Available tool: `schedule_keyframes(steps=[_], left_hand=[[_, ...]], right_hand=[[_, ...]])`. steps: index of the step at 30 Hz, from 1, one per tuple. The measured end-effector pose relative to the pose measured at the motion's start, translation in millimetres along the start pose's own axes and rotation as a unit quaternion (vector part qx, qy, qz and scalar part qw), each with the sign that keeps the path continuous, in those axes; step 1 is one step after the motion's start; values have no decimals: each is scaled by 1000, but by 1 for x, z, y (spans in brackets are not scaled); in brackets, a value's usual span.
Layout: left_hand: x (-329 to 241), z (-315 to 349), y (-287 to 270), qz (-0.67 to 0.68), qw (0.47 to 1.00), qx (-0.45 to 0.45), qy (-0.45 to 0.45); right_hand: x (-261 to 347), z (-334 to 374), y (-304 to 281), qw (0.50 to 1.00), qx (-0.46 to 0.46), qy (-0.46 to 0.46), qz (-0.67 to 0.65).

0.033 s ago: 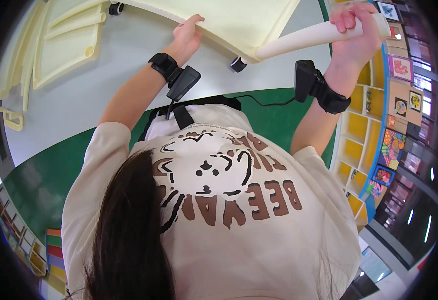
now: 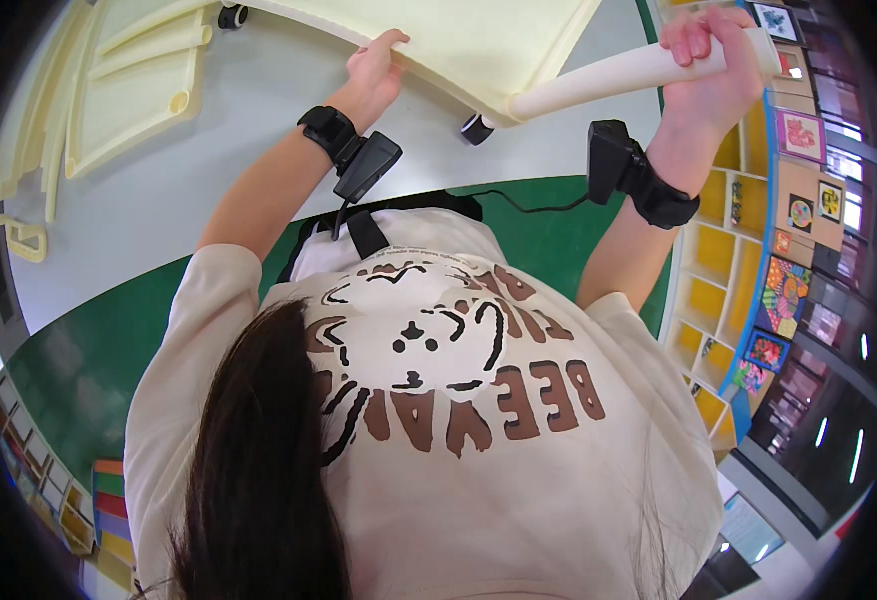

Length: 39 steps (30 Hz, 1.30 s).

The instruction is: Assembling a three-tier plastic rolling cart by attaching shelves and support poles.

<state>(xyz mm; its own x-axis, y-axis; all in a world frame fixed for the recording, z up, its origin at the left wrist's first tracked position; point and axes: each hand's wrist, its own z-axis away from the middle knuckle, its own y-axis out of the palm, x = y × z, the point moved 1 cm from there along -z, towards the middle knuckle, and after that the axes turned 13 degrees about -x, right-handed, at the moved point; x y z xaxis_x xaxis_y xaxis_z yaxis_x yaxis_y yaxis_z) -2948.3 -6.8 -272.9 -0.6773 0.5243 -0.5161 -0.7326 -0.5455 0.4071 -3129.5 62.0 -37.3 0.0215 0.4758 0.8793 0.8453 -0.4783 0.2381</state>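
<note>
A cream plastic panel [image 2: 478,35] with a raised rim lies at the top of the view, partly cut off by the frame. My left hand [image 2: 375,72] is closed on its near edge, thumb on top; the other fingers are partly hidden. From the panel's right corner a round cream tube [image 2: 608,82] slants up to the right, and its lower end meets that corner. Around the tube's far end my right hand [image 2: 713,70] wraps its fingers. Below the same corner sits a black caster wheel [image 2: 477,129].
The pale grey tabletop [image 2: 258,130] carries more cream parts on the left: a second panel [image 2: 133,120], long strips and a small U-shaped piece [image 2: 20,238]. Another black caster [image 2: 232,17] is at the top. A shelf unit [image 2: 713,260] with yellow compartments stands right, beyond the green floor [image 2: 548,225].
</note>
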Motion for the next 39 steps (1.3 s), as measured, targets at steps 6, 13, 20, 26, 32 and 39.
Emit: schedule_keyframes(steps=[6,13,20,26,32,39], left_hand=[[-2,9,6,2,1000,3,0],[-1,-7,8,-39,999,-3,-2],[5,-8,-1,-71,993,93,30],[-2,-3,-14,-68,984,160,-43],[-50,-1,-54,-82,990,116,2],[-154,-17,-109,-266,850,-189,413]], right_hand=[[4,7,5,994,-112,12,0],[5,3,8,995,-96,-12,11],[-15,-25,-25,997,15,53,-60],[-23,-57,-71,999,32,27,-4],[-31,-111,-132,984,165,74,-13],[-36,-135,-152,980,174,91,-15]])
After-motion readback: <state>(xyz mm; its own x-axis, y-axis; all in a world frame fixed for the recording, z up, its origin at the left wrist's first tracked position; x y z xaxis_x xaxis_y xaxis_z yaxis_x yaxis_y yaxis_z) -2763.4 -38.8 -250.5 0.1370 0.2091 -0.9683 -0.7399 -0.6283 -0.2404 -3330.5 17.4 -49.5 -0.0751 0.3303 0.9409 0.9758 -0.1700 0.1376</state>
